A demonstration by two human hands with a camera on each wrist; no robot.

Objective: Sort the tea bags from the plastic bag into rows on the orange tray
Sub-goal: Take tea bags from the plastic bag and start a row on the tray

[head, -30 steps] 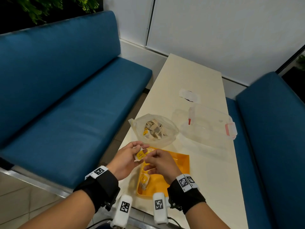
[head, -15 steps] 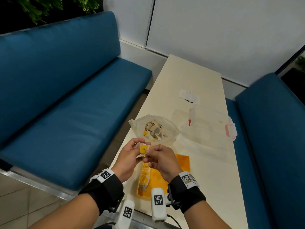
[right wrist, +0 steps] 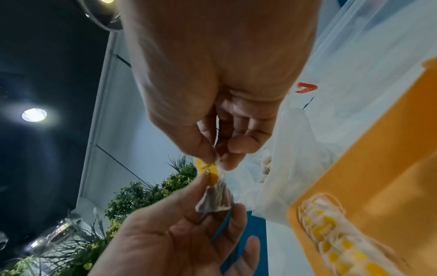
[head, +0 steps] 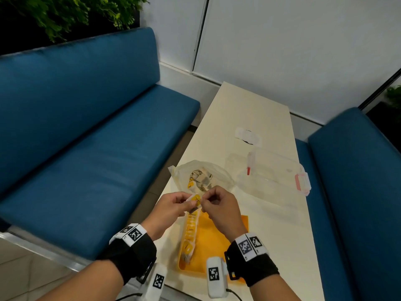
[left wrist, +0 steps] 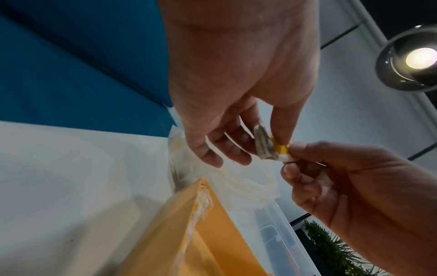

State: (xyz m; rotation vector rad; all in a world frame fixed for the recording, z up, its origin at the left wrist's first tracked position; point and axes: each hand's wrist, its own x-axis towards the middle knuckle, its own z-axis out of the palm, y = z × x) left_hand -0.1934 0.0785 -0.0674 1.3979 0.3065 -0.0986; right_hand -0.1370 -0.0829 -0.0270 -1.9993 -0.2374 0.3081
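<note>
Both hands share one grip: the left hand (head: 173,206) and the right hand (head: 219,206) pinch the same tea bag (head: 196,200) by its yellow tag, thumb against fingertip, with the other fingers loosely curled. In the left wrist view the grey pouch of the tea bag (left wrist: 266,147) hangs edge-on between the two hands.

Taken from largest to smallest, with the orange tray (head: 217,242) as landmark: the tabletop (head: 271,224) carries the tray at its near end. A clear plastic box (head: 275,172) lies beyond the tray, to the right. The plastic bag (head: 201,177) lies just beyond the tray's far edge and has several tea bags inside. One row of tea bags (head: 191,233) runs along the tray's left side.

Compared with a second ago, the hands have risen from low over the tray's far left corner to a place above its far edge, near the plastic bag, and the tag is now turned up between the fingertips. I judge that the bag is being straightened or its string tidied before it goes down, so the row has not grown and most of the sorting remains.
</note>
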